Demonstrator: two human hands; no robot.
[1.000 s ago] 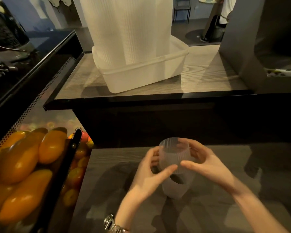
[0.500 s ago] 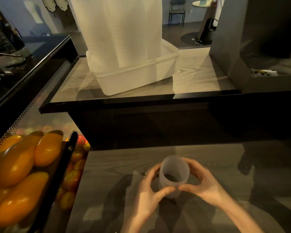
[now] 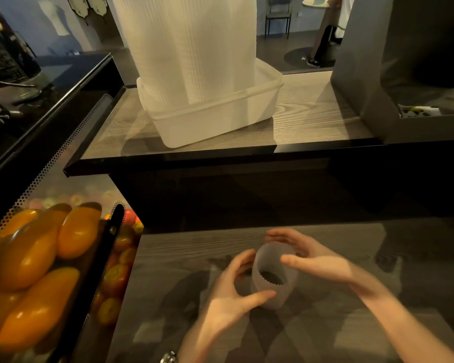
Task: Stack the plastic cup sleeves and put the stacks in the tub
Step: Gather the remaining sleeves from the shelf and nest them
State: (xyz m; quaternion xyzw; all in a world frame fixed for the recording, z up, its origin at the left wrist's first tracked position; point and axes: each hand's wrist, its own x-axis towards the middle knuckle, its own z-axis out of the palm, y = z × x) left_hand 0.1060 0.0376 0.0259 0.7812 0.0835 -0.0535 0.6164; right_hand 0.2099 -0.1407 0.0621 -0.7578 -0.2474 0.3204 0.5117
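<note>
from the head camera we see our left hand [image 3: 230,297] and right hand [image 3: 316,260] each curled in a grip around a translucent ribbed plastic cup sleeve [image 3: 274,277] on the grey wood-grain worktop [image 3: 325,323]. both hands are motion-blurred. the white rectangular plastic tub [image 3: 215,119] sits on the raised shelf [image 3: 307,119], its tall white stacks [image 3: 186,45] cut off above.
</note>
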